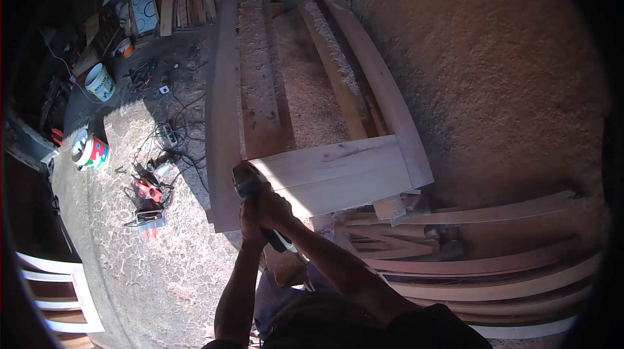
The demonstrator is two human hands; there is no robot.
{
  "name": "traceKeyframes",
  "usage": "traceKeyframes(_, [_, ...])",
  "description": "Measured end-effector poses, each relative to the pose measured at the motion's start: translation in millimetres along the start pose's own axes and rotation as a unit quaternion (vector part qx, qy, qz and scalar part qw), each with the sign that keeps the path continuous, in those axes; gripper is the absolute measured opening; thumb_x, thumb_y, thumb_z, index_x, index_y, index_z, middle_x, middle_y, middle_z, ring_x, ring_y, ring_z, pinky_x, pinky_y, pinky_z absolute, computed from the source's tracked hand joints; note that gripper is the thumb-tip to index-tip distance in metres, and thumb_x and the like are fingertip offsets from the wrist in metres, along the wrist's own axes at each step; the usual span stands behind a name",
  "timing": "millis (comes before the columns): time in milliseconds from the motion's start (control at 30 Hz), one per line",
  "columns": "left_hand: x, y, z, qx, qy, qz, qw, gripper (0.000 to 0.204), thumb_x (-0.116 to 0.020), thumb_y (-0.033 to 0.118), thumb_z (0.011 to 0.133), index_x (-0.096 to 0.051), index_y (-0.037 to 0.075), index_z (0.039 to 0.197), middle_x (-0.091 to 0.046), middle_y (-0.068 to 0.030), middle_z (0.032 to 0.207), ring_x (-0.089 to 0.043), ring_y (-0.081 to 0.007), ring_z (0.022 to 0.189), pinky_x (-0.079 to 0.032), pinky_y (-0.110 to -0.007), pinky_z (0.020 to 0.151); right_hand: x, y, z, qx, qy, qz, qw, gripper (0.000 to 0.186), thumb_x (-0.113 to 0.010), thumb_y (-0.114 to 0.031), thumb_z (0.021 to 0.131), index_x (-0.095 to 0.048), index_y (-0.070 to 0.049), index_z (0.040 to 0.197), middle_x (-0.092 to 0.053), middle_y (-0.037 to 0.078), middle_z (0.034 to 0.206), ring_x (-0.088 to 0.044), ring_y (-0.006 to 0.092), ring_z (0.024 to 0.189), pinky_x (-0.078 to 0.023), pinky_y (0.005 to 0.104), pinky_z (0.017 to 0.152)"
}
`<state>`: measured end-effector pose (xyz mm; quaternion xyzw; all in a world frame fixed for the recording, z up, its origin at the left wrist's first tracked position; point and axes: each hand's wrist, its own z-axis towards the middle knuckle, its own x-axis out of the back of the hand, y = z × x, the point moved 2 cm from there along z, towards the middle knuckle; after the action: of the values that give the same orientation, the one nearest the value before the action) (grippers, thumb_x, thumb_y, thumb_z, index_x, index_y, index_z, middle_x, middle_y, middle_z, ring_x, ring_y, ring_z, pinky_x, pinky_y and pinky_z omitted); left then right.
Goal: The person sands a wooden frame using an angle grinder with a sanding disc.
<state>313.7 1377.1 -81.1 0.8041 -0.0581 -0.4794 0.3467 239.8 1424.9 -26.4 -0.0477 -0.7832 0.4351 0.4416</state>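
Both my hands are closed around a dark, blue-green handheld power sander (247, 182). It rests at the near left corner of a large wooden door frame (224, 108), where the left upright meets the wide bottom rail (344, 173). My left hand (249, 220) grips the body from the left. My right hand (275, 209) wraps it from the right, above the rear end that points back towards me. The sander's underside is hidden, and so are most of my fingertips. Bright sunlight falls across part of the rail.
Dusty boards (260, 82) lie beneath the frame. Cables (185, 138), a red tool (148, 190) and buckets (91, 149) stand or lie on the floor at left. Long timber pieces (494, 268) are stacked at lower right, beside a rough brown wall (494, 76). A white slatted frame (84, 297) is at lower left.
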Motion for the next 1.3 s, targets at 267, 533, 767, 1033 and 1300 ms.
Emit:
traceKeyframes(267, [-102.8, -102.3, 50.0, 0.058, -0.09, 0.05, 0.993, 0.042, -0.053, 0.04, 0.105, -0.059, 0.006, 0.129, -0.067, -0.0078, 0.114, -0.065, -0.0193, 0.102, -0.052, -0.038, 0.092, 130.3, 91.3, 0.6, -0.127, 0.045, -0.018, 0.991, 0.064, -0.06, -0.046, 0.091, -0.04, 0.007, 0.121, -0.067, 0.037, 0.103, -0.067, 0.0542, 0.098, -0.053, 0.06, 0.086])
traceKeyframes(533, [-227.1, -231.7, 79.0, 0.149, -0.068, 0.12, 0.979, 0.042, -0.062, 0.041, 0.099, -0.062, 0.006, 0.122, -0.065, -0.0064, 0.112, -0.061, -0.0167, 0.102, -0.051, -0.034, 0.087, 255.4, 212.1, -20.4, -0.203, 0.123, -0.03, 0.971, 0.074, -0.063, -0.055, 0.089, -0.037, 0.006, 0.123, -0.065, 0.041, 0.109, -0.064, 0.0573, 0.103, -0.051, 0.059, 0.091])
traceKeyframes(767, [-240.9, -216.6, 92.3, -0.209, -0.188, 0.717, 0.638, 0.053, -0.058, 0.032, 0.099, -0.05, 0.0, 0.14, -0.047, -0.0248, 0.146, -0.046, -0.0451, 0.134, -0.032, -0.056, 0.115, 315.7, 297.5, -86.9, -0.108, 0.285, -0.098, 0.947, 0.059, -0.069, -0.043, 0.091, -0.054, 0.003, 0.125, -0.067, 0.03, 0.106, -0.067, 0.0454, 0.098, -0.054, 0.0505, 0.083])
traceKeyframes(1033, [-149.0, -135.7, 122.3, -0.287, -0.159, 0.848, 0.416, 0.05, -0.062, 0.035, 0.095, -0.057, -0.001, 0.129, -0.037, -0.0251, 0.153, -0.029, -0.0446, 0.146, -0.024, -0.058, 0.119, 315.8, 287.8, -176.1, -0.138, 0.334, 0.224, 0.905, 0.064, -0.074, -0.045, 0.089, -0.057, 0.001, 0.131, -0.065, 0.01, 0.104, -0.06, 0.0221, 0.09, -0.048, 0.0376, 0.081])
traceKeyframes(1300, [-148.7, -136.0, 40.7, -0.293, -0.24, 0.816, 0.436, 0.036, -0.066, 0.036, 0.091, -0.069, 0.003, 0.104, -0.041, -0.0259, 0.149, -0.029, -0.0477, 0.145, -0.025, -0.057, 0.119, 286.6, 250.2, -194.7, -0.143, 0.293, 0.26, 0.909, 0.056, -0.072, -0.04, 0.091, -0.058, 0.002, 0.125, -0.064, 0.01, 0.1, -0.06, 0.0194, 0.086, -0.048, 0.0352, 0.077])
